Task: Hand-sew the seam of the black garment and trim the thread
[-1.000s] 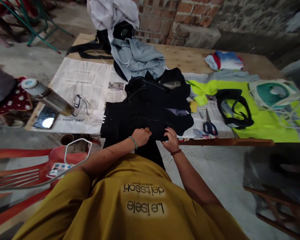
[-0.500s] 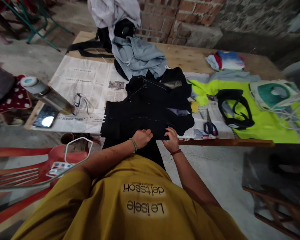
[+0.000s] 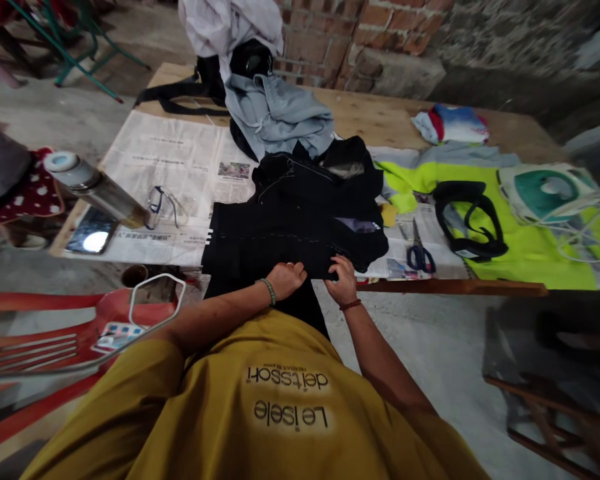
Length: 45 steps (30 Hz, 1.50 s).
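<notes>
A person in a mustard-yellow shirt is leaning over a wooden table [image 3: 380, 120], seen from above. Both hands are resting on the near edge of a black garment [image 3: 290, 220] that is lying on spread newspaper [image 3: 170, 160]. The left hand [image 3: 286, 279] is curling its fingers onto the cloth; the right hand [image 3: 342, 281] is pinching the fabric just beside it, though the dark cloth is hiding the exact grip. To the right, blue-handled scissors [image 3: 419, 252] are lying near a neon-yellow garment [image 3: 525, 247] carrying a black strap [image 3: 467, 220] and a green-and-white iron [image 3: 545, 190]. To the left, a metal flask [image 3: 93, 190], eyeglasses [image 3: 164, 205] and a phone [image 3: 91, 238] are sitting together.
</notes>
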Tool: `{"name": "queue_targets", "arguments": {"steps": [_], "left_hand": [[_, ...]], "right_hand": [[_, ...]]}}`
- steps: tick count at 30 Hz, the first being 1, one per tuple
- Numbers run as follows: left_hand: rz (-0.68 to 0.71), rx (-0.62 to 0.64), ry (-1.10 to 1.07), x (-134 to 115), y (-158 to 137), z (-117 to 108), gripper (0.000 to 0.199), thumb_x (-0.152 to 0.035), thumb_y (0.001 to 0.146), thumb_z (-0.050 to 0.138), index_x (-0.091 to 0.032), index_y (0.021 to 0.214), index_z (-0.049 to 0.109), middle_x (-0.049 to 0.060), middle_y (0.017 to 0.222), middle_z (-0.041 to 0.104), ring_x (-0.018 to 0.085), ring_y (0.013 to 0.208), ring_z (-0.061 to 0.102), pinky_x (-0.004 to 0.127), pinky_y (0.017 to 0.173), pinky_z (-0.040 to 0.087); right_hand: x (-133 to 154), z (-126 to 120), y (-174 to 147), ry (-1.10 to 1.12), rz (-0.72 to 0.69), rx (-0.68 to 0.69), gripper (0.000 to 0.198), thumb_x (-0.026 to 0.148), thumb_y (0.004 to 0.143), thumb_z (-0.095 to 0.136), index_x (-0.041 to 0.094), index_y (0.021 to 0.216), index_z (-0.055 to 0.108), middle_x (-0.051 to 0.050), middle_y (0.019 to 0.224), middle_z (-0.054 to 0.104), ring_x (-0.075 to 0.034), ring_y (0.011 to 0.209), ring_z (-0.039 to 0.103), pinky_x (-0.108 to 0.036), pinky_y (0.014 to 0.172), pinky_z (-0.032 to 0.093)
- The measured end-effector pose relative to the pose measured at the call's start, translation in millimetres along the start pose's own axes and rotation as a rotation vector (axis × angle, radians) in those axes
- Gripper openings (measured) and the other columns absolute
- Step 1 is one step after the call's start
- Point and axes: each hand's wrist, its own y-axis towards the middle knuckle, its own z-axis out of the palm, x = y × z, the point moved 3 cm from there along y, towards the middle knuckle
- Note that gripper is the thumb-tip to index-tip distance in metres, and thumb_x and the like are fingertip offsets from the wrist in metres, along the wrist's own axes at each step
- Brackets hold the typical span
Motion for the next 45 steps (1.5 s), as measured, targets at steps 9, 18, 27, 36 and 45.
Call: {"name": "queue_targets", "arguments": {"steps": [9, 18, 27, 36, 45], "left_hand": [[-0.154, -0.030, -0.061, 12.5, -7.3, 2.5, 0.027, -0.016, 0.091, 0.035, -0.010, 0.092, 0.062, 0.015, 0.092, 0.058, 0.021, 0.074, 0.059, 0.030, 0.057, 0.046], [-0.144, -0.083, -0.122, 9.7, -10.6, -8.5, 0.029, -0.028, 0.093, 0.039, -0.013, 0.090, 0.063, 0.012, 0.095, 0.059, 0.017, 0.074, 0.057, 0.028, 0.062, 0.047], [-0.110, -0.082, -0.068, 10.5, -3.4, -2.6, 0.030, -0.025, 0.094, 0.034, -0.014, 0.096, 0.062, 0.012, 0.097, 0.058, 0.019, 0.076, 0.058, 0.030, 0.061, 0.044], [-0.057, -0.082, -0.036, 13.6, 5.1, -0.9, 0.029, -0.019, 0.093, 0.035, -0.013, 0.092, 0.064, 0.013, 0.094, 0.058, 0.019, 0.075, 0.057, 0.030, 0.060, 0.044], [-0.112, -0.043, -0.099, 10.9, 7.0, 2.4, 0.028, -0.015, 0.091, 0.036, -0.015, 0.093, 0.064, 0.011, 0.098, 0.059, 0.018, 0.080, 0.058, 0.028, 0.063, 0.046]], "right_hand": [[0.3, -0.7, 0.4, -0.039, -0.010, 0.005, 0.011, 0.018, 0.070, 0.057, 0.021, 0.075, 0.047, -0.011, 0.106, 0.060, -0.027, 0.113, 0.052, -0.047, 0.098, 0.042], [-1.5, 0.0, 1.9, 0.017, 0.047, 0.001, 0.006, 0.018, 0.071, 0.054, 0.021, 0.073, 0.050, -0.010, 0.106, 0.061, -0.026, 0.112, 0.052, -0.047, 0.098, 0.040], [-1.6, 1.2, 4.4, 0.024, 0.063, -0.042, 0.006, 0.019, 0.072, 0.055, 0.021, 0.068, 0.051, -0.008, 0.102, 0.063, -0.025, 0.107, 0.054, -0.046, 0.094, 0.044], [-3.8, 3.5, 8.2, 0.005, 0.111, -0.082, 0.012, 0.020, 0.072, 0.059, 0.021, 0.063, 0.051, -0.007, 0.097, 0.065, -0.023, 0.098, 0.057, -0.043, 0.089, 0.046], [-5.3, 4.3, 8.1, 0.048, 0.135, -0.092, 0.011, 0.019, 0.070, 0.059, 0.021, 0.062, 0.052, -0.006, 0.097, 0.065, -0.023, 0.099, 0.056, -0.042, 0.090, 0.044]]}}
